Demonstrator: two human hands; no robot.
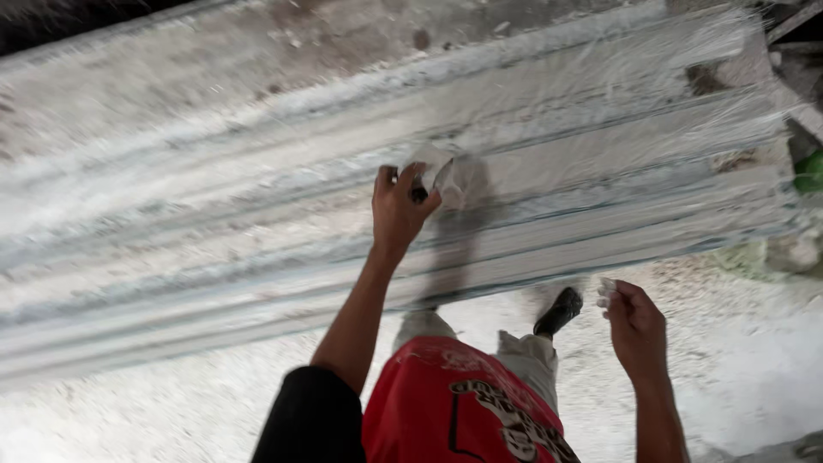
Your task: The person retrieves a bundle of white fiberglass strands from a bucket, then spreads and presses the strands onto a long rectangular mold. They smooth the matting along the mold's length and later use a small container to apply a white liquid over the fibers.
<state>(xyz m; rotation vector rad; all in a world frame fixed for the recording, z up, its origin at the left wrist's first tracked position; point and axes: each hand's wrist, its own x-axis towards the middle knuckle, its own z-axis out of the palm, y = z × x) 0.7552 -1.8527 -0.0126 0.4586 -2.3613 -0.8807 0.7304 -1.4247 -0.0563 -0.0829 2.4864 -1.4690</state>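
A long white moulded plaster strip (pixel 214 249) with several ridges runs across the view on a bench. My left hand (pixel 399 206) is shut on a small plaster-caked tool with a dark handle and a white pad (pixel 437 167), and the pad presses against a ridge of the strip. My right hand (pixel 634 330) hangs lower at the right, over the floor and apart from the strip. Its fingers are curled and pinch a small white lump (pixel 606 291) at the fingertips.
The floor (pixel 171 403) below is covered in white plaster dust. My red shirt, grey trousers and a dark shoe (pixel 559 312) show at the bottom. A green object (pixel 807 171) sits at the right edge, beside the strip's end.
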